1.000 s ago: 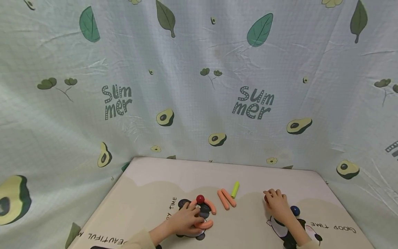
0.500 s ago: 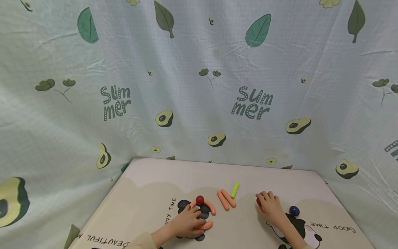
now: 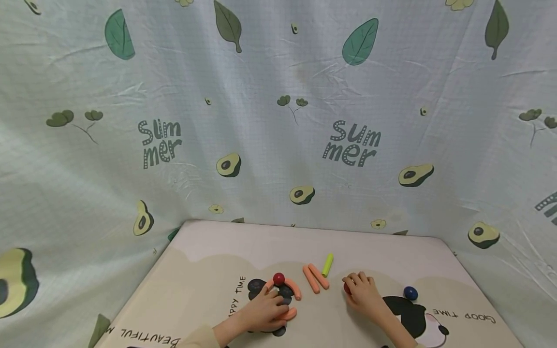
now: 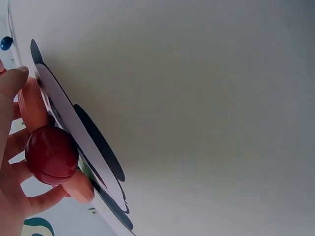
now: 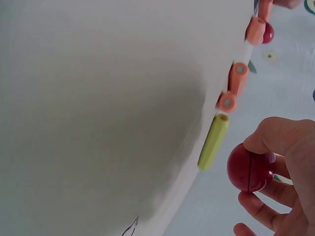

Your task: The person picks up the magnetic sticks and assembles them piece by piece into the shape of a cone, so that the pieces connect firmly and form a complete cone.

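Note:
In the head view my left hand [image 3: 263, 310] lies over a printed panda face, its thumb and a finger pinching a curved orange stick [image 3: 289, 314]; its other fingers spread above. A red ball [image 3: 279, 279] sits where two more curved sticks meet; the left wrist view shows this red ball [image 4: 51, 155] close to the fingers. My right hand [image 3: 364, 296] grips another red ball [image 3: 347, 288], seen between thumb and fingers as a split-lined red ball [image 5: 246, 168] in the right wrist view.
Two straight orange sticks [image 3: 311, 279] and a yellow-green stick [image 3: 328, 265] lie between the hands. A blue ball [image 3: 410, 293] rests right of my right hand, above a printed black-and-white figure [image 3: 406, 314]. Patterned fabric [image 3: 261, 121] hangs behind the table [image 3: 209, 237].
My right hand has moved left with its red ball, away from the blue ball and closer to the straight sticks. The left hand has stayed almost in place.

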`<state>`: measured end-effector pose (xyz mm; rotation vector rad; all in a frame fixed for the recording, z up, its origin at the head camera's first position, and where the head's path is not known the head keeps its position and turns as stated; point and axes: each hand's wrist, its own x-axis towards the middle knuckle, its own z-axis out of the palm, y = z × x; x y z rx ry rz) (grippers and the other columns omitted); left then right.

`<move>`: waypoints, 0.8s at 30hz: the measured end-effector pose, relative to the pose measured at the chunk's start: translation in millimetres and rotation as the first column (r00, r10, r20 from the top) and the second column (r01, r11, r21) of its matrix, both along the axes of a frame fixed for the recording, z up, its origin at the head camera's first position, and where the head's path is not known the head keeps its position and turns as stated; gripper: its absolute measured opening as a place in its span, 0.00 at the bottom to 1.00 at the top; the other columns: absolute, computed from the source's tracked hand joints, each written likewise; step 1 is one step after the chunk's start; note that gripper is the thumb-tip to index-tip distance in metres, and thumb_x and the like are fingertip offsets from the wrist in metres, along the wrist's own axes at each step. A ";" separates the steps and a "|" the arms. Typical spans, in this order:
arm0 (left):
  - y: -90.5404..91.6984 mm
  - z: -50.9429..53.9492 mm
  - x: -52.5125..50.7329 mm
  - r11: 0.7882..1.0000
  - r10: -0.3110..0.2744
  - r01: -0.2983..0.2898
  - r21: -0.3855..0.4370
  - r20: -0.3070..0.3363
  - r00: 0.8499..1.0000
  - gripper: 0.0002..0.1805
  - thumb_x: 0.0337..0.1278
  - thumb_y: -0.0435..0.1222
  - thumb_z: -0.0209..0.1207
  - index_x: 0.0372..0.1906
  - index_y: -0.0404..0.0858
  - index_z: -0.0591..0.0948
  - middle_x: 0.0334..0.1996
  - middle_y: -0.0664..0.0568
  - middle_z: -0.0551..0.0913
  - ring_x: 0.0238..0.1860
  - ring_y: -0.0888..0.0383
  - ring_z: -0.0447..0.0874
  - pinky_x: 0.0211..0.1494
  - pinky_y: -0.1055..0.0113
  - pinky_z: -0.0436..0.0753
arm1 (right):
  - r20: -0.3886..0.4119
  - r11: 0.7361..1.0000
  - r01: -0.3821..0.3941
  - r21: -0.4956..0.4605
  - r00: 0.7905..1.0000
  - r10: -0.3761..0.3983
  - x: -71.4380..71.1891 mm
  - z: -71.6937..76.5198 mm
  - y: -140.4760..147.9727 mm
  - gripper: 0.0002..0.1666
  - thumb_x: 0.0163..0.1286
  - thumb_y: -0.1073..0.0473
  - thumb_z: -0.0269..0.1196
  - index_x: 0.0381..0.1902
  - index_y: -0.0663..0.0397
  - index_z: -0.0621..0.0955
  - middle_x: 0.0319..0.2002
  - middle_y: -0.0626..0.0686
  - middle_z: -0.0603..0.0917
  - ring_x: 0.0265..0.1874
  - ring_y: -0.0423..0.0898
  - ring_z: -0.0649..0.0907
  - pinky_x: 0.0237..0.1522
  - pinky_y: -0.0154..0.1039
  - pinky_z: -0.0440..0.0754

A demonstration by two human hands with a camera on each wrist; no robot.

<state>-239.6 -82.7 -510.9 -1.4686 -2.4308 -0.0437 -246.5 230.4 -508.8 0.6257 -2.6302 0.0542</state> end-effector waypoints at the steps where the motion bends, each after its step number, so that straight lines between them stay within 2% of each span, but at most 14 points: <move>1: 0.5 -0.2 0.3 1.000 0.000 0.000 0.001 -0.003 1.000 0.08 0.55 0.50 0.52 0.32 0.53 0.77 0.26 0.64 0.72 0.30 0.67 0.62 0.38 0.69 0.59 | -0.001 1.000 -0.009 0.006 1.000 0.009 0.3 -0.2 -1.7 0.18 0.47 0.59 0.67 0.38 0.53 0.77 0.35 0.50 0.76 0.34 0.47 0.71 0.35 0.47 0.69; 7: 2.7 -1.9 1.6 1.000 0.011 -0.011 0.010 -0.041 0.999 0.08 0.55 0.50 0.52 0.31 0.53 0.77 0.27 0.64 0.74 0.31 0.66 0.65 0.44 0.61 0.66 | -0.062 0.997 -0.071 0.021 0.995 0.073 2.1 -0.9 -10.9 0.18 0.45 0.59 0.68 0.37 0.52 0.78 0.34 0.48 0.76 0.32 0.46 0.71 0.34 0.45 0.69; 12: 4.2 -2.5 3.6 1.000 0.023 -0.023 0.004 -0.090 0.996 0.09 0.54 0.51 0.53 0.32 0.52 0.77 0.28 0.63 0.75 0.31 0.66 0.68 0.51 0.51 0.66 | -0.126 0.991 -0.132 0.026 0.983 0.135 5.2 -0.5 -19.1 0.19 0.44 0.59 0.69 0.37 0.52 0.78 0.34 0.47 0.76 0.31 0.44 0.72 0.32 0.42 0.68; 19: 6.2 -3.0 5.6 0.999 0.044 -0.045 -0.001 -0.113 0.993 0.10 0.55 0.51 0.51 0.30 0.52 0.76 0.26 0.64 0.75 0.30 0.66 0.69 0.54 0.48 0.64 | -0.099 0.986 -0.157 0.052 0.982 0.162 8.3 -0.6 -30.2 0.18 0.47 0.58 0.68 0.38 0.50 0.77 0.35 0.46 0.76 0.33 0.42 0.72 0.33 0.40 0.67; 24: 6.7 -4.3 6.3 0.999 0.049 -0.047 0.014 -0.158 0.986 0.10 0.56 0.51 0.51 0.28 0.52 0.76 0.25 0.64 0.75 0.30 0.65 0.69 0.54 0.48 0.64 | -0.110 0.983 -0.172 0.064 0.978 0.178 8.8 -1.5 -38.1 0.19 0.47 0.57 0.68 0.38 0.49 0.76 0.35 0.45 0.75 0.32 0.41 0.71 0.33 0.39 0.67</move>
